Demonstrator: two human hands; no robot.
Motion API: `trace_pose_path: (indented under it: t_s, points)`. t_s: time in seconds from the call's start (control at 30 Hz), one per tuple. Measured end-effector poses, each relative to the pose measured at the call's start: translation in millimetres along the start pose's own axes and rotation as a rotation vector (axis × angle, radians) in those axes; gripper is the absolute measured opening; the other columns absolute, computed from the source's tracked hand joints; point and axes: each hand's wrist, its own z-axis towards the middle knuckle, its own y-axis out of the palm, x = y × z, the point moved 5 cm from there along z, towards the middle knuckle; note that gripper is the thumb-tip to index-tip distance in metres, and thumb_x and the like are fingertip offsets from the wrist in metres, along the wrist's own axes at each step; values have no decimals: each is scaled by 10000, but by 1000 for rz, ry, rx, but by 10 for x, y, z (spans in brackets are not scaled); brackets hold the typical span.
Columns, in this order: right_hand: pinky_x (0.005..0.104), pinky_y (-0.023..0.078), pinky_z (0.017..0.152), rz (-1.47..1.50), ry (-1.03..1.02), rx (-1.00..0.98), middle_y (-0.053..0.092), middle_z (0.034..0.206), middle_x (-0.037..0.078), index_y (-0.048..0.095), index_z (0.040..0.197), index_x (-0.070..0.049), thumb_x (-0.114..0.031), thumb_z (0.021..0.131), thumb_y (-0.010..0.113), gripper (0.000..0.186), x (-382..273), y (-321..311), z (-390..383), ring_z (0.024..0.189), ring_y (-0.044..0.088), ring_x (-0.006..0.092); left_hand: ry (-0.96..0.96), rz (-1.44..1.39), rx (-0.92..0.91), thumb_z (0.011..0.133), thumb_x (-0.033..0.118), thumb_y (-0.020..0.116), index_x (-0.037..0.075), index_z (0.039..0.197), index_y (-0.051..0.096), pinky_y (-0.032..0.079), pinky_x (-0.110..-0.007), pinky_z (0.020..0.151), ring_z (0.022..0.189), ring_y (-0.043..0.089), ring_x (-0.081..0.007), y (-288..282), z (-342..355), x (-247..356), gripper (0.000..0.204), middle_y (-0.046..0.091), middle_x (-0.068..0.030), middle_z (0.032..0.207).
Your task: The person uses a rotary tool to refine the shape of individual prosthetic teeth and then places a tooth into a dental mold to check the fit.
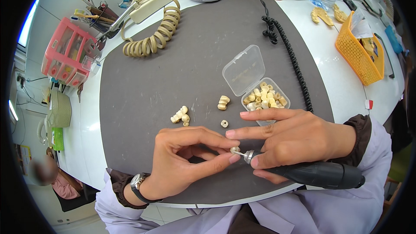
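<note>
Well, the left hand (182, 152)'s grip, barely parted, pinches a tiny cream piece (235, 149), which could fly off if the bur (239, 153) at it catches. Rightward, the right hand (299, 136)'s grip is curled round a black handpiece (323, 174); a slip might nick the left.

pinched piece (234, 149): partly covered | clear box (280, 90): partly hidden | co-worker's head (43, 170): blurred
</note>
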Motion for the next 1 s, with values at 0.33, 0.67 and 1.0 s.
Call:
trace_pose_path:
  t_s: [0.33,0.67,1.0]
  points:
    - [541,513,995,50,-27,30,683,788,94,575,840,-58,-44,807,748,176,-1,-33,-17,1108,665,359,-18,-33,-30,787,-100,750,-77,958,690,612,-242,713,859,715,-188,2,-9,-15,183,706,-172,945]
    - [471,529,985,38,-25,56,664,815,114,574,853,-11,2,800,694,133,-10,-24,-7,1028,701,310,-22,-97,-43,810,-70,752,-78,1013,701,605,-243,756,884,693,-148,-3,-14,-50,210,712,-147,981]
    - [516,537,958,40,-62,37,673,690,98,573,895,-49,-20,806,748,198,-3,-37,-6,1093,671,366,-3,-52,-50,771,-143,735,-73,943,681,620,-258,732,900,723,-230,10,-3,-15,194,694,-196,967]
